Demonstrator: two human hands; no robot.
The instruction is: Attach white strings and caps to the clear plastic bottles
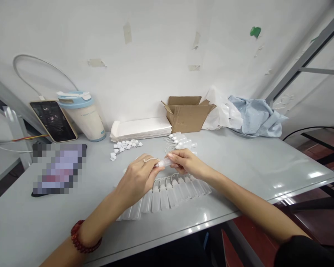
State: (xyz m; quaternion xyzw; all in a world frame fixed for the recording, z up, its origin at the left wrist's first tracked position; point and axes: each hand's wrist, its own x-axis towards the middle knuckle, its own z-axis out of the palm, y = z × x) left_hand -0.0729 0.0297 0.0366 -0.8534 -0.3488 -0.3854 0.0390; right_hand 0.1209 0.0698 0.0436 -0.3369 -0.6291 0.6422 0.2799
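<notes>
Over the middle of the grey table, both hands meet on one small clear plastic bottle [167,162], held about level. My right hand [185,161] grips its body with thumb and fingers. My left hand [140,174] is closed at its white neck end, where a thin pale tube curves over the fingers; the exact grip there is partly hidden. Just below lies a fanned row of similar clear bottles [171,194] with bent thin tubes at their tops. More bottles [183,141] with white tips lie behind my right hand. A cluster of small white caps [125,145] sits behind my left hand.
Along the wall stand a blue-lidded cup [85,118], a propped phone [54,120] on a cable, a stack of flat white boxes [141,128], an open cardboard box [187,116], a white plastic bag [222,111] and blue cloth [258,116]. A blurred-out flat object [59,168] lies left.
</notes>
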